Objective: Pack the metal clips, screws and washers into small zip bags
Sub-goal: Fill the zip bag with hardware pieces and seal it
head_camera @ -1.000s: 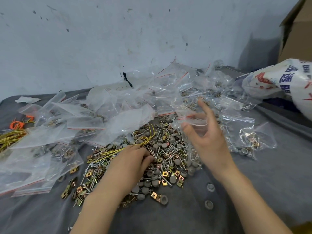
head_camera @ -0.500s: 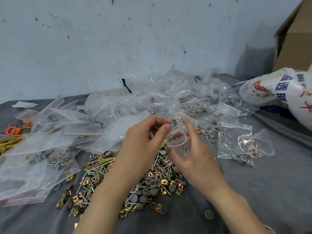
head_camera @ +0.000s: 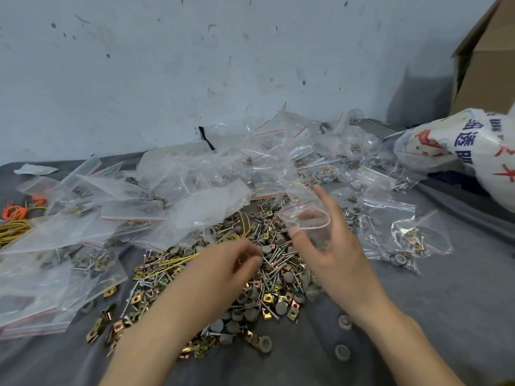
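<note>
In right hand (head_camera: pixel 337 263), gaping zip bag (head_camera: pixel 303 210), contents unclear

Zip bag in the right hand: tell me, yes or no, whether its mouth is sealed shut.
No, the zip bag held in the right hand has its mouth gaping open in a loop.

right hand (head_camera: pixel 337 260) holds zip bag (head_camera: pixel 306 215) | left hand (head_camera: pixel 223 271) at hardware pile (head_camera: pixel 278 280)

Head camera looks down, close over table (head_camera: pixel 459 316).
</note>
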### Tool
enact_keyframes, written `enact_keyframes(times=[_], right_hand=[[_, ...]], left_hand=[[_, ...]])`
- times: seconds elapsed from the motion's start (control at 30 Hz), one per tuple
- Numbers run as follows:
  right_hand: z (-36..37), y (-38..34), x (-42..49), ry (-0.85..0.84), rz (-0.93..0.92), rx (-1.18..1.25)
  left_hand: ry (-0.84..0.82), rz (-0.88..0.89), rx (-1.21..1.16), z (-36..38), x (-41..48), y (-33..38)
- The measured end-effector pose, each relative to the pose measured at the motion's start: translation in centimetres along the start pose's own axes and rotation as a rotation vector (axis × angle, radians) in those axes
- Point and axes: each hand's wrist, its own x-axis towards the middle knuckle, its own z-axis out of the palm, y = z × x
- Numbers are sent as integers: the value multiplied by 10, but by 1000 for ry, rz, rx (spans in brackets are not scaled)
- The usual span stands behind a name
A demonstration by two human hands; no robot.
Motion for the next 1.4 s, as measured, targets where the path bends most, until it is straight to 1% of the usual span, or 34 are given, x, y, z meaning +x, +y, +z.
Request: enact_keyframes(times=[0.13, 0.3, 0.43, 0.6, 0.7, 0.87, 1.0, 1.07, 1.17, 1.2, 1.3, 1.4], right_hand=[[0, 0, 1, 39, 0, 22], [0, 2, 1, 26, -5, 26], [0, 2, 2, 29, 5, 11], [-1, 2, 3, 34, 10, -13], [0, 3, 5, 37, 6, -21], [0, 7, 6, 51, -20, -31], [1, 7, 6, 55, -32, -36], [0, 5, 6, 54, -30, -33], [0, 2, 6, 47, -16, -22], [0, 3, 6, 45, -16, -25], [0, 6, 7, 47, -28, -46], [-1, 6, 7, 46, -44, -37]], left_hand=[[-57, 64, 160, 23, -14, 4], [-42, 107, 373, 38, -24, 7], [-81, 107, 396, 32, -22, 6], [-124, 62, 385, 28, -24, 1], [-109, 60, 432, 32, -23, 2], [-86, 58, 374, 36, -20, 1], [-101, 47, 253, 32, -19, -2], [-85, 17, 148, 31, -20, -5], [-34, -86, -88, 26, -21, -11], [-8, -98, -118, 24, -21, -14], [44, -98, -129, 20, -21, -20], [47, -95, -101, 19, -21, -22]])
